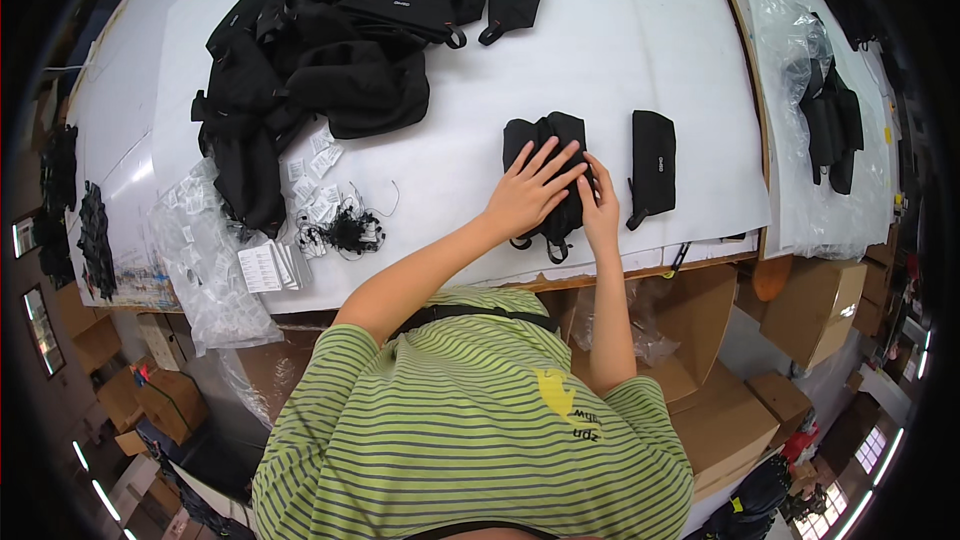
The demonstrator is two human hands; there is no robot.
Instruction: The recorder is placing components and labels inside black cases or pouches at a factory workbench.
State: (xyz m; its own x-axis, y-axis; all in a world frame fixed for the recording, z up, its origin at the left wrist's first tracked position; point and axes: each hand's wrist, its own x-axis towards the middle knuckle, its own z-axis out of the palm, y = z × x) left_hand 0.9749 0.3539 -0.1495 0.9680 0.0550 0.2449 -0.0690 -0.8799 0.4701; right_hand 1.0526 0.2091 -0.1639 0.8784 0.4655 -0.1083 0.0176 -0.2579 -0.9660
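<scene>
Several black fabric pouches (520,140) lie bunched together on the white table in front of me, with small loops at their near end. My left hand (530,187) rests flat on top of them, fingers spread. Against their right side is my right hand (600,208), its fingers stretched out and touching the edge; part of its grip is hidden. To the right, apart from both hands, one more black pouch (653,165) lies flat with a small light logo and a loop at its lower end.
A big heap of black pouches (350,80) covers the table's far left. Nearer are white tags (265,268), a tangle of black strings (355,230) and a clear plastic bag (215,270). Cardboard boxes (720,425) stand below the table's edge; plastic-wrapped black items (830,120) lie at right.
</scene>
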